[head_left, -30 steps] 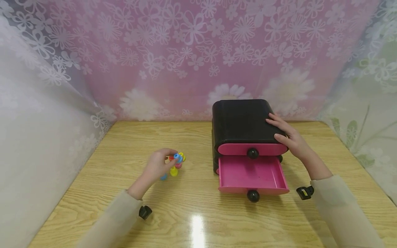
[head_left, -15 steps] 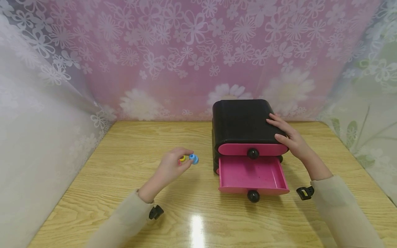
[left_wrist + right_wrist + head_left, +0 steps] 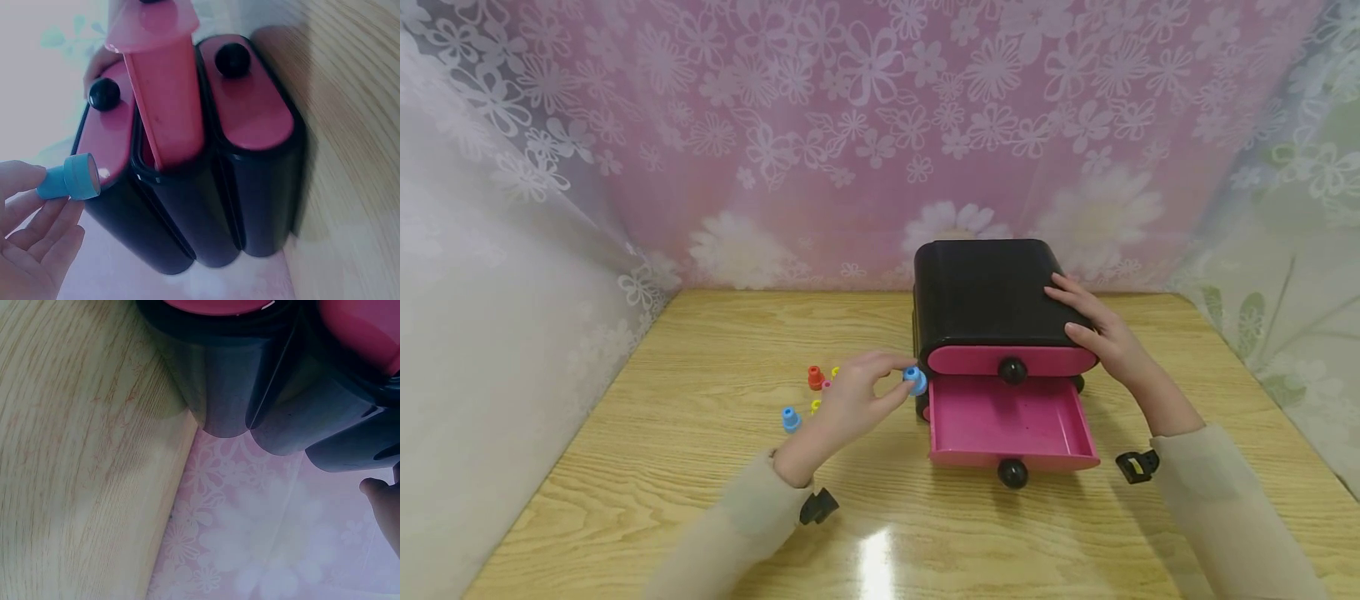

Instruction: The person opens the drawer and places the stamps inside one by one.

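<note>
Between thumb and fingers, my left hand [image 3: 861, 396] pinches a small blue toy stamp [image 3: 914, 380], held beside the left wall of the pulled-out drawer. In the left wrist view the blue stamp [image 3: 74, 178] shows a round cap with a pale end face. The black cabinet [image 3: 992, 292] has pink drawers with round black knobs; its middle drawer [image 3: 1011, 458] stands pulled out, its floor bare. My right hand [image 3: 1101, 329] rests on the cabinet's top right edge, fingers spread over it. In the right wrist view only a bit of that hand [image 3: 384, 503] shows at the edge.
Left of the cabinet, several small stamps stand on the wooden table [image 3: 700, 517], among them a red one [image 3: 816, 378] and another blue one [image 3: 791, 419]. My left hand partly hides yellow and pink ones. A flowered curtain [image 3: 820, 167] hangs behind the table.
My left hand has carried the blue stamp rightward from the group of stamps to the drawer's left side. My right hand has stayed on the cabinet.
</note>
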The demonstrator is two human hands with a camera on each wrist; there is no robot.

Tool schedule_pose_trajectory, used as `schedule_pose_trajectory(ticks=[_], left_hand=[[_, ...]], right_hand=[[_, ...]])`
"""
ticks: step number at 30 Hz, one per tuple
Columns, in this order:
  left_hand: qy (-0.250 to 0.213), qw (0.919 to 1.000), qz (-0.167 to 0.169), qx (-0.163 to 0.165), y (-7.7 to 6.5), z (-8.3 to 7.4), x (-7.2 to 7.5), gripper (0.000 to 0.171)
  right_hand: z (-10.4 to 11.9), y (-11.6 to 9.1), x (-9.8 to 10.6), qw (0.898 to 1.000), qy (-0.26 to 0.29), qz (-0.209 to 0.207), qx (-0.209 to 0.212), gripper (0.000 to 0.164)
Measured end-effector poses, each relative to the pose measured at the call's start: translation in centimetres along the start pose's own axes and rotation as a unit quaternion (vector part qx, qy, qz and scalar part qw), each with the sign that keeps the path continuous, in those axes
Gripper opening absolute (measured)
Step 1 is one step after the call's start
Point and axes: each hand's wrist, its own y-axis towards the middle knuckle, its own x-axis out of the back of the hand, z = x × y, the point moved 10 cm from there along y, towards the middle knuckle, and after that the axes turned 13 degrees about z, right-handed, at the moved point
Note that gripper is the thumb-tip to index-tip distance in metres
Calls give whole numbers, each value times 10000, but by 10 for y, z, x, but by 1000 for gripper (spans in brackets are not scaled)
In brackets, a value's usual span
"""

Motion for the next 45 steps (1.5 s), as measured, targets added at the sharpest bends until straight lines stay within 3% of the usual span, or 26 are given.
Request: schedule_pose_trajectory(ticks=[8, 16, 24, 31, 45], left_hand=[[11, 9994, 103, -316, 15, -18, -15, 23], [-350, 9955, 338, -815, 27, -36, -36, 24], [-165, 9938, 643, -894, 35, -49, -57, 23], [-83, 9916, 680, -1094, 39, -62, -68, 23], [937, 9818, 1357, -938, 50, -75, -98, 24]], right_hand=[[-2, 0, 0, 10000, 39, -17, -4, 47], [-2, -1, 0, 10000, 78, -33, 23, 46], [-1, -1, -1, 10000, 2, -31, -37, 46], [2, 0, -1, 10000, 27, -53, 65, 46], [1, 0, 0, 9999, 84, -59, 63, 46]])
